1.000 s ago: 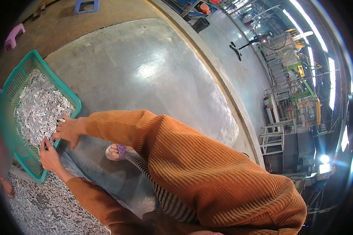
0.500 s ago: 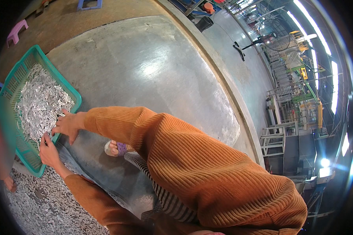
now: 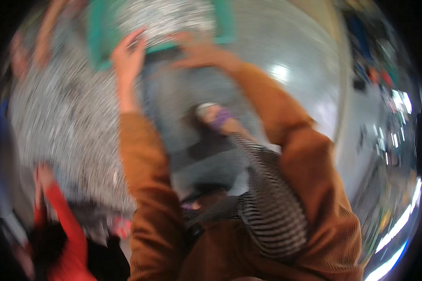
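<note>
A green plastic basket [image 3: 225, 23] stands at the top, holding many small silvery metal pieces [image 3: 169, 18]. At its near edge, my left hand [image 3: 128, 56] has its fingers bent close to the rim and the pieces; blur hides whether anything is between them. My right hand [image 3: 206, 54] is at the same edge, farther right, its thumb spread away from the fingers, which reach the rim. Nothing shows in its grasp. Fine detail is smeared by motion.
A wide spread of similar pieces [image 3: 70, 117] covers the area at left. A person in red sleeves [image 3: 70, 234] has hands [image 3: 43, 177] at its lower edge. Another person's arm [image 3: 46, 35] reaches in at upper left. My sandalled foot [image 3: 215, 114] rests on grey floor.
My view has swung, so the basket now appears at the top centre and more of the left-hand spread shows, with the red-sleeved person. Both my hands stay by the basket's near edge.
</note>
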Action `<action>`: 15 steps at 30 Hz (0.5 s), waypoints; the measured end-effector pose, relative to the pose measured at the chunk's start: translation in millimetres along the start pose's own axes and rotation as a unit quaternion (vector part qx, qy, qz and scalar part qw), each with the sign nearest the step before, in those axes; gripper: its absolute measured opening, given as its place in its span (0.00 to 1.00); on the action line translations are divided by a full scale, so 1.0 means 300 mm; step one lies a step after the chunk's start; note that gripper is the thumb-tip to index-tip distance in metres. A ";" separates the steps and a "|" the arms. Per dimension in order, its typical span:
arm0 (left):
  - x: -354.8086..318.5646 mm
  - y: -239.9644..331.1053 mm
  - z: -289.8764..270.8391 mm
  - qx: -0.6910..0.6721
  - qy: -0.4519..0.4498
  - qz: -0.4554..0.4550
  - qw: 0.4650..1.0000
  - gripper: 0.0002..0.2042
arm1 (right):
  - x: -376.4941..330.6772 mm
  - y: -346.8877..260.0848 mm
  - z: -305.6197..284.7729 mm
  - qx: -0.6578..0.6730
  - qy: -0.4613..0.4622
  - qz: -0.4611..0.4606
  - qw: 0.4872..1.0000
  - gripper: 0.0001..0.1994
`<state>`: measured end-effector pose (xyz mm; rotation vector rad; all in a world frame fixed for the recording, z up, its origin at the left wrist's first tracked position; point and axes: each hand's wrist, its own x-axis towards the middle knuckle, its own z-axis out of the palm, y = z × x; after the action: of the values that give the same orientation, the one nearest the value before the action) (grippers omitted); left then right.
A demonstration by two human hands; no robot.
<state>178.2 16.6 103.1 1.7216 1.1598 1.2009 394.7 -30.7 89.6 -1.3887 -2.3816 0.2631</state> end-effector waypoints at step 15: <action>-0.809 0.071 -0.691 0.218 0.275 -0.380 0.856 0.12 | 0.363 -0.518 0.493 0.104 -0.179 -0.311 0.927 0.08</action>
<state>-52.0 -205.4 112.9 0.9755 2.3294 0.9604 162.2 -9.7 31.2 -0.4670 -2.8398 0.6057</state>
